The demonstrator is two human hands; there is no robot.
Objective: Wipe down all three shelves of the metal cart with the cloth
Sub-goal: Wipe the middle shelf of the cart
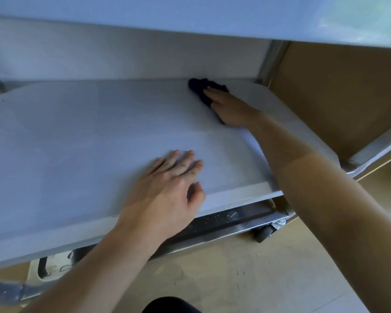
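Head view: one dark cloth (200,88) lies beneath the straight fingers (212,92) of the right hand (233,109), far right on the middle shelf (77,143). Left hand (165,188) rests flat near the front, fingers spread, empty.

Dark bunched cloth (197,86) lying toward one o'clock on the pale grey middle shelf (77,136) of the metal cart (269,62), between top shelf (190,16) and bottom shelf (224,219).

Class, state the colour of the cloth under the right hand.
Dark navy, nearly black: the cloth, seen in the head view.
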